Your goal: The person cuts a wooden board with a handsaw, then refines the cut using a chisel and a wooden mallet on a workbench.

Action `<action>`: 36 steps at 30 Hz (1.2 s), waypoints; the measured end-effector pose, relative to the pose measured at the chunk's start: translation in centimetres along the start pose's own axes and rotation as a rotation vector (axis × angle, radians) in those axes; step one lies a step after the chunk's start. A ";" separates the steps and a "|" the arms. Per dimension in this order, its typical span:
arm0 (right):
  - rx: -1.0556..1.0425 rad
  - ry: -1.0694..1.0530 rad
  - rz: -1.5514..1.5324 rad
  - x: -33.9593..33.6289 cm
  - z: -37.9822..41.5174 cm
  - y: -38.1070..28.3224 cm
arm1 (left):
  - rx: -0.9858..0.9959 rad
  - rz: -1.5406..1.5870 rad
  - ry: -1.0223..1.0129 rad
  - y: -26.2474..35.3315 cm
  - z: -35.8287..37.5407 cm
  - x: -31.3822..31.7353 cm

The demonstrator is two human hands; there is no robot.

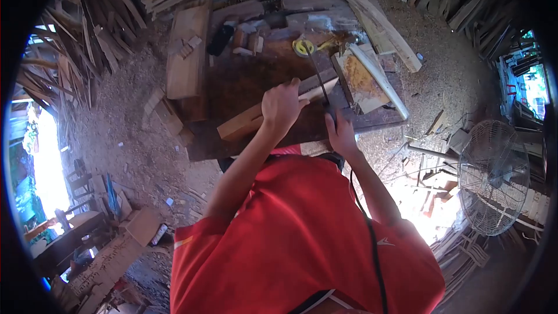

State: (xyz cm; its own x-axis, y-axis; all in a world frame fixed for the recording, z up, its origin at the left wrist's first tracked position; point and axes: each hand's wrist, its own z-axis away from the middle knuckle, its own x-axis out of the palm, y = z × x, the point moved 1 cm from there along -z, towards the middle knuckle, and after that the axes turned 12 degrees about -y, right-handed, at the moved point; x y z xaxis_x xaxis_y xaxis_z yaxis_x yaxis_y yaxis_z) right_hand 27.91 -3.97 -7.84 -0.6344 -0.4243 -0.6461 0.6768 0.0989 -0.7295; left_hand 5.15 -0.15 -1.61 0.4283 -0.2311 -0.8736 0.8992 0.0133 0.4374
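My left hand (281, 106) is closed over a long squared piece of wood (241, 123) that lies slantwise on the dark workbench (232, 90). Its thumb presses toward the pale part of the wood near the right end. In my right hand (342, 132) is the dark handle of a long thin dark-bladed tool (321, 84). The narrow blade points away from me and crosses the wood close to its right end. Just past the blade's tip sits a yellow tape roll (303, 47).
A thick plank (187, 52) runs along the bench's left side, near small wood blocks (254, 42). At the right lie a stained board (361, 78) and a pale strip (379, 80). A caged fan (494, 177) stands right. Scrap wood (102, 40) and sawdust surround the bench.
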 end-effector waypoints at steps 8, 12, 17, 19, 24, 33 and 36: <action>0.112 -0.079 -0.067 -0.8 -1.2 -3.3 | -0.038 -0.007 0.018 0.5 0.4 -0.3; -0.001 0.041 -0.045 -0.2 1.5 0.5 | -0.049 0.005 -0.003 -0.5 -0.7 -1.9; 0.093 0.241 -0.206 -3.5 3.7 0.3 | -0.026 0.036 -0.025 -1.8 -1.7 -2.1; 0.078 0.343 -0.368 -4.1 3.6 1.0 | -0.025 0.044 -0.041 -2.0 -1.9 -2.3; 0.078 0.478 -0.675 -4.7 2.5 1.2 | -0.039 0.129 -0.076 -2.5 -2.1 -3.2; 0.053 0.319 -0.759 -2.6 -0.8 1.4 | 0.078 0.819 0.335 -3.8 2.3 -8.0; -0.025 0.288 -0.752 -1.4 -2.6 1.7 | 0.107 1.014 0.561 -4.4 2.7 -6.4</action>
State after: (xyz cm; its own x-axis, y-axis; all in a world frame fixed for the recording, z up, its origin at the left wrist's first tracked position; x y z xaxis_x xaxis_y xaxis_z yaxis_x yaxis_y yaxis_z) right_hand 28.96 -0.89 -8.72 -0.9905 -0.1370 -0.0101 0.0240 -0.0998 -0.9947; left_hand -1.81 -1.36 2.59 0.9506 0.3018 -0.0725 0.1205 -0.1434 0.9823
